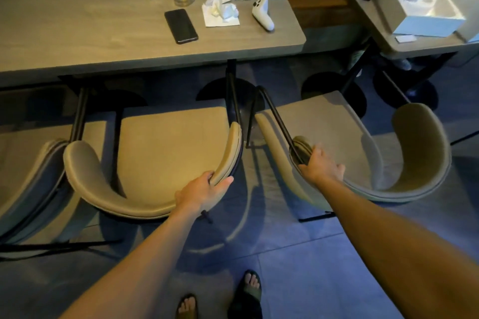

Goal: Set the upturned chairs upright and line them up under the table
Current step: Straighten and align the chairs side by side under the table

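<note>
The big tabletop (103, 41) runs across the top, with a phone (181, 26), glasses and crumpled napkins on it. Under its near edge stand three chairs, all on their feet.

The middle chair (160, 153) has its seat partly under the tabletop and sits fairly straight. The right chair (363, 153) is turned at an angle and sticks out past the corner of the tabletop. The left chair (28, 171) is cut off by the edge of the picture, just beside the middle one.

These chairs look quite heavy. The padded backs are soft and curved, and the thin black metal legs are hard and stiff. The floor tiles look smooth, so I think the legs will slide, but they could scrape or catch. The rim of the curved back looks like the best place to hold, since it is thick enough to wrap fingers around.

The left hand (202, 194) is closed on the right end of the middle chair's back. The right hand (321, 163) is closed on the left end of the right chair's back, touching a black metal rod there.
</note>
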